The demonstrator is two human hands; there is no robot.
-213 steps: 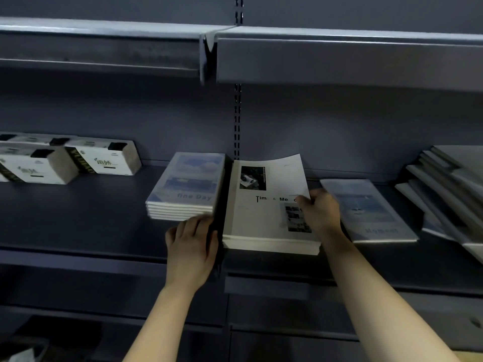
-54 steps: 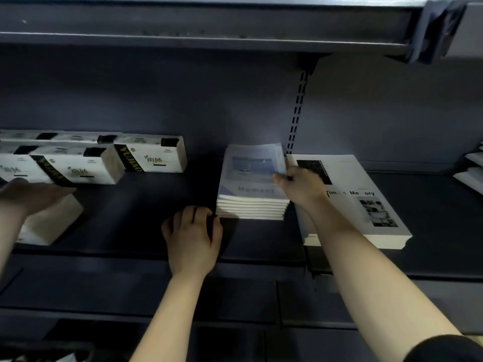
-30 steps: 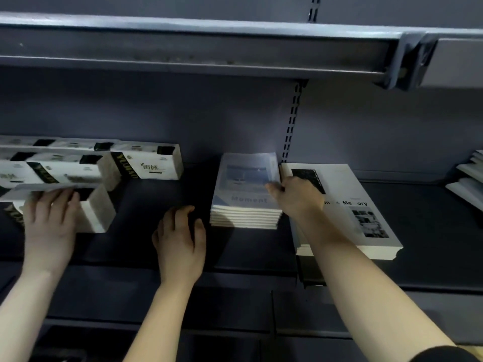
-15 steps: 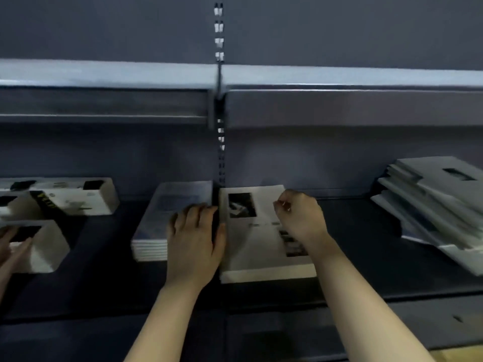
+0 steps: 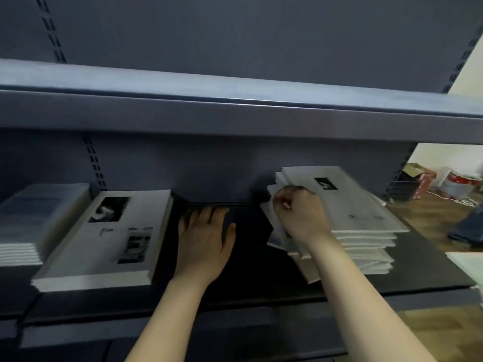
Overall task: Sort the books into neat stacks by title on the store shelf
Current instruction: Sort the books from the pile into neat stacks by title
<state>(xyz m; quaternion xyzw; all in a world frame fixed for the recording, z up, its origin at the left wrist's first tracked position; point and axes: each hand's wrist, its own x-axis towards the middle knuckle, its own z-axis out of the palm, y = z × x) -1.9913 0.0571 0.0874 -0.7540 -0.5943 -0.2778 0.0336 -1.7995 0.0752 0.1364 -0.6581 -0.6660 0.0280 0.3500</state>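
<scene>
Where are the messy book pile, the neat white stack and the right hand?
messy book pile [image 5: 366,244]: head view, fanned page edges.
neat white stack [image 5: 104,246]: head view, top cover.
right hand [image 5: 300,218]: head view, back of hand.

Dim, motion-blurred wide-angle view, brighter daylight at far right

Bare arms, both mine.
Left hand [image 5: 206,239] and right hand [image 5: 300,218] uncovered, skin running to the near edge; one pale nail shows on the right.

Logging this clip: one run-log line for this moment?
left hand: flat on shelf | right hand: gripping messy pile | white stack: neat
</scene>
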